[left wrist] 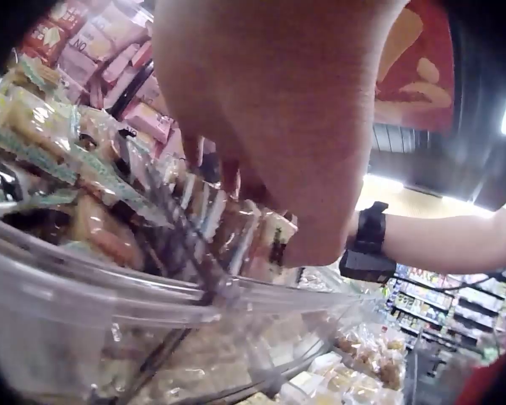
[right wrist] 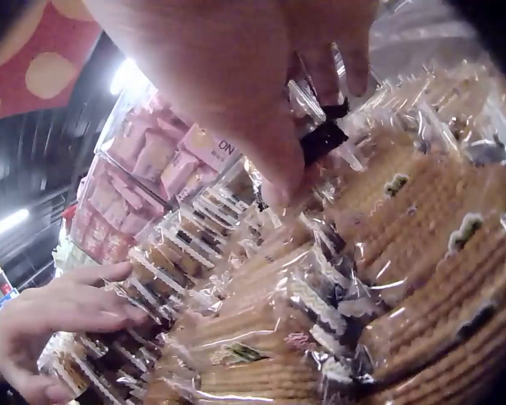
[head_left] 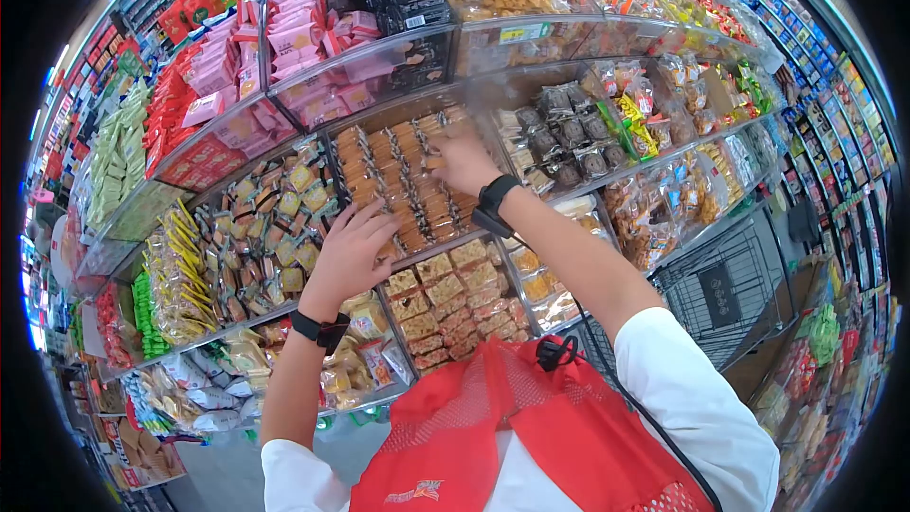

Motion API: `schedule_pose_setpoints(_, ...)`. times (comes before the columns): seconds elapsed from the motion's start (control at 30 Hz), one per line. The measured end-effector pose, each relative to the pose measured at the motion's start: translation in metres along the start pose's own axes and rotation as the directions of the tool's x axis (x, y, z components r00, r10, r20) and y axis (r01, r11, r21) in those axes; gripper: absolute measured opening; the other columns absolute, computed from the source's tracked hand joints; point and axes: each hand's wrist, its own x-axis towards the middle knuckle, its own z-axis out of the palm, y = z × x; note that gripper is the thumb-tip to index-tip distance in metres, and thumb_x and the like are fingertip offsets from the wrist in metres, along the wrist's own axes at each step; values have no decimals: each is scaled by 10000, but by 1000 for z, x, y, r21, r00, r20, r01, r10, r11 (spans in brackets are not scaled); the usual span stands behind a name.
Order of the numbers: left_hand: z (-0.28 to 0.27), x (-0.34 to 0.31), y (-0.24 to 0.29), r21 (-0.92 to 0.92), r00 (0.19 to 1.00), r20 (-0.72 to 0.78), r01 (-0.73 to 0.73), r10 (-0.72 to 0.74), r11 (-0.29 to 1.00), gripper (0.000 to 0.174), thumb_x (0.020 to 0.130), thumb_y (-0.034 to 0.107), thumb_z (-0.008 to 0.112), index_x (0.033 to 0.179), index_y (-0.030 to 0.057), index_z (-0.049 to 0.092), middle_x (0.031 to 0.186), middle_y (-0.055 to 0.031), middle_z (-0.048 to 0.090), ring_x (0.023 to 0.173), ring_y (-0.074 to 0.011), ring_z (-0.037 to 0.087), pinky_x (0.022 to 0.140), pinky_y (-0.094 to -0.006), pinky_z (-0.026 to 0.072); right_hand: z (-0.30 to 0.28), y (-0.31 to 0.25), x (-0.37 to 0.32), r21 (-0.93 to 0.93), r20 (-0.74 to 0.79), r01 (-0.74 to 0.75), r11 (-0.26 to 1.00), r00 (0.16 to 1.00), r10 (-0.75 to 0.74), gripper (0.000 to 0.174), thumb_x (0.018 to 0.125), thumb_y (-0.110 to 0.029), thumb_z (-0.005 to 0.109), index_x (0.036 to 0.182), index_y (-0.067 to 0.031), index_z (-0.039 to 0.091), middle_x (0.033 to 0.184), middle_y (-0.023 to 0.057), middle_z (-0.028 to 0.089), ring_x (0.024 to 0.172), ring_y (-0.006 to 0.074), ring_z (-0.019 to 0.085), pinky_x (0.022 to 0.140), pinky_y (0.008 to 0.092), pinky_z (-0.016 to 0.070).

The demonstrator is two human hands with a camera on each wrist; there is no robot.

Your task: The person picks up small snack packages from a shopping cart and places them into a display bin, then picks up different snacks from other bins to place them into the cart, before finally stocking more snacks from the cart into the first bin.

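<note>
The two hands are apart, both over a bin of wrapped biscuits stacked in rows. The right hand reaches toward the far right part of the bin and pinches a small packet between thumb and fingers — clear wrapping with a dark patch. The left hand is at the near left corner, its fingers loosely extended over the biscuits there; the left wrist view hides the fingertips, so how firmly they touch is hard to say.

Just left of the left hand lie small wrapped cakes, and beyond them, farther from the hand, pink packets. Nearer the person than both hands, nut bars sit in rows. To the right of the right hand are dark packets in the next bin.

Each wrist carries a black band. A shopping cart stands well right of both hands — beside the person's red vest.
</note>
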Motion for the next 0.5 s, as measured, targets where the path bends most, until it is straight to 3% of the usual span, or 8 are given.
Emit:
schedule_pose_setpoints(0.13, -3, 1, 13, 4, 999, -42, 10, -10, 1000, 575, 775, 146, 729, 1337, 84, 626, 1417, -79, 627, 1483, -306, 443, 1231, -571, 320, -21, -11, -17, 128, -46, 107, 986, 994, -102, 391, 809, -40, 774, 1190, -51, 691, 1194, 162, 646, 1118, 384, 647, 977, 441, 529)
schedule_pose_setpoints(0.23, -9, 5, 26, -28, 997, -65, 40, -42, 999, 573, 807, 169, 748, 1356, 77, 612, 1417, -107, 626, 1492, -332, 431, 1242, -558, 306, -43, -27, -41, 489, -176, 169, 856, 980, -93, 345, 821, 9, 750, 1155, -58, 694, 1135, 149, 661, 1093, 376, 641, 964, 419, 528)
schedule_pose_setpoints(0.27, -10, 6, 31, -90, 990, -124, 57, -68, 994, 541, 844, 189, 746, 1355, 73, 611, 1406, -108, 633, 1453, -322, 475, 1228, -535, 330, -62, -38, -51, 563, -95, 122, 818, 992, -83, 346, 813, 67, 751, 1132, -66, 727, 1111, 88, 684, 1100, 276, 664, 965, 381, 529)
schedule_pose_setpoints(0.33, -12, 15, 41, -210, 964, -237, 73, -123, 975, 483, 917, 229, 743, 1352, 65, 609, 1383, -111, 647, 1375, -303, 563, 1200, -490, 380, -83, -50, -69, 536, -158, 286, 794, 958, -238, 340, 817, 98, 727, 1114, -67, 747, 1166, 80, 681, 1121, 260, 661, 972, 387, 528)
schedule_pose_setpoints(0.4, -7, 23, 56, -779, 908, -25, 245, -419, 577, 442, 990, 260, 690, 1373, 57, 601, 1364, -98, 657, 1274, -256, 623, 1087, -438, 479, -103, -62, -91, 600, -141, 311, 737, 948, -285, 349, 814, 121, 712, 1102, -69, 763, 1233, 82, 666, 1180, 254, 642, 1010, 395, 513)
schedule_pose_setpoints(0.43, -6, 29, 63, -923, 859, 139, 292, -492, 249, 425, 1027, 276, 664, 1383, 54, 596, 1355, -92, 661, 1223, -232, 654, 1030, -412, 529, -113, -67, -100, 671, -96, 261, 694, 959, -268, 357, 808, 128, 708, 1099, -71, 769, 1272, 87, 652, 1229, 256, 625, 1043, 400, 499)
schedule_pose_setpoints(0.47, -7, 33, 69, -966, 875, 244, 257, -419, -26, 403, 1086, 296, 598, 1397, 40, 590, 1307, -67, 674, 1099, -139, 674, 881, -327, 571, -120, -71, -107, 735, -50, 207, 645, 966, -254, 366, 803, 136, 704, 1095, -72, 776, 1311, 93, 638, 1277, 259, 608, 1076, 405, 484)
schedule_pose_setpoints(0.5, -2, 33, 72, -964, 883, 265, 240, -387, -111, 404, 1084, 285, 604, 1403, 37, 589, 1297, -65, 678, 1097, -141, 677, 882, -324, 571, -123, -73, -113, 788, -18, 163, 594, 970, -242, 371, 797, 146, 698, 1085, -74, 781, 1348, 98, 618, 1327, 270, 574, 1108, 409, 461)
